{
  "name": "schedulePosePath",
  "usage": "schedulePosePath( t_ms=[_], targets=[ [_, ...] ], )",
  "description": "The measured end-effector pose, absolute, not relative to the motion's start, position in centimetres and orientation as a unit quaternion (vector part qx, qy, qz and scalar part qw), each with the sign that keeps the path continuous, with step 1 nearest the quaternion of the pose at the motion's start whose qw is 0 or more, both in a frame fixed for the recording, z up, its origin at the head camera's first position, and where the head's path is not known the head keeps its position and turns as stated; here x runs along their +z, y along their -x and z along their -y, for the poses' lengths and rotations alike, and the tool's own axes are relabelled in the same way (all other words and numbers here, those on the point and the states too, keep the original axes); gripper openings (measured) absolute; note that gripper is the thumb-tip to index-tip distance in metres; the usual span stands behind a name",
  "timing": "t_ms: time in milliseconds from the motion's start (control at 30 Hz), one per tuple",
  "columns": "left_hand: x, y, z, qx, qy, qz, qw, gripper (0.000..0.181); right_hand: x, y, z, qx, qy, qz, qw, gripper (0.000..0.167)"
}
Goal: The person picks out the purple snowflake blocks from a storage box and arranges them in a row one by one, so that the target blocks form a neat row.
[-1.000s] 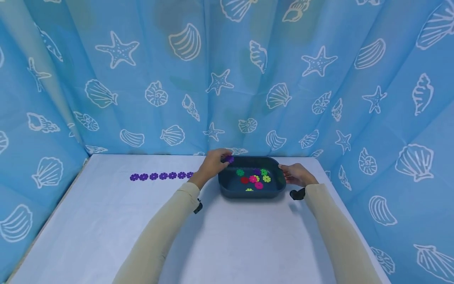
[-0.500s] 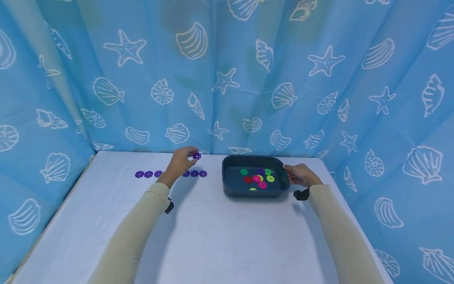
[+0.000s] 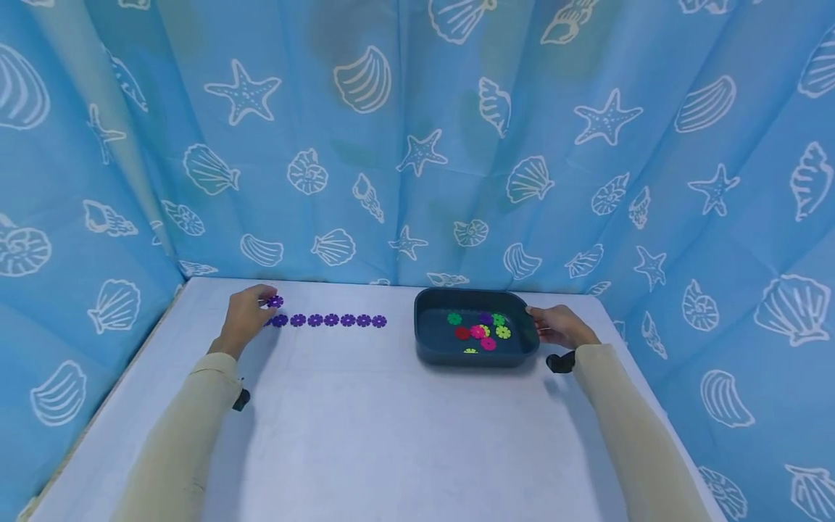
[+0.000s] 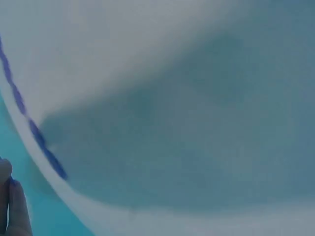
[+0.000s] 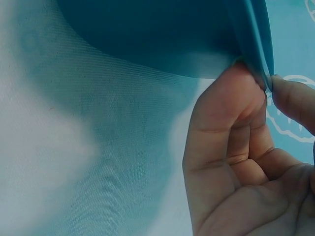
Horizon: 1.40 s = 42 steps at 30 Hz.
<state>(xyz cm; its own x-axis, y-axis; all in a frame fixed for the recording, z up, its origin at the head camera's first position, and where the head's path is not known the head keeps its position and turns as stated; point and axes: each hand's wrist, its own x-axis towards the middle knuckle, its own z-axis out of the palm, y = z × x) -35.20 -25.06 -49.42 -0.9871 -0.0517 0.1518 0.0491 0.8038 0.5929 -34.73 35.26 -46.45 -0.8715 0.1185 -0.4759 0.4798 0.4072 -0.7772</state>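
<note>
My left hand (image 3: 244,317) pinches a purple flower-shaped disc (image 3: 275,301) just above the left end of a row of purple flower discs (image 3: 331,320) on the table. Part of that row's left end is hidden behind the hand. In the left wrist view only fingertips (image 4: 17,206) show at the lower left edge, beside the blurred row. On the right, my right hand (image 3: 559,325) grips the rim of a dark blue-grey tub (image 3: 476,358), thumb on one side and curled fingers on the other, as the right wrist view shows.
Inside the tub lie several loose flower discs: green, a red one (image 3: 462,333), pink, yellow and a purple one (image 3: 485,318). A white cloth covers the table (image 3: 404,435). Blue curtains (image 3: 417,203) with white shell prints stand along the back and both sides.
My left hand has carried the purple flower disc from the tub leftward, over the row to its left end. The right hand has stayed on the tub's rim. The head view has shifted slightly.
</note>
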Motion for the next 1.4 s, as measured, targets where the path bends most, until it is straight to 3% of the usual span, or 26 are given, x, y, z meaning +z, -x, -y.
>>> schedulePosePath(
  t_ms=[300,1400],
  targets=[
    [-49.3,33.0,28.0,-0.326,-0.086,0.940,0.052,0.040,-46.4,34.8,-35.2,-0.511,-0.188,-0.820,0.179,0.053],
    [-50.7,33.3,28.9,-0.325,-0.114,0.938,0.040,0.042,-46.3,34.7,-35.0,-0.501,-0.191,-0.824,0.182,0.056]
  ],
)
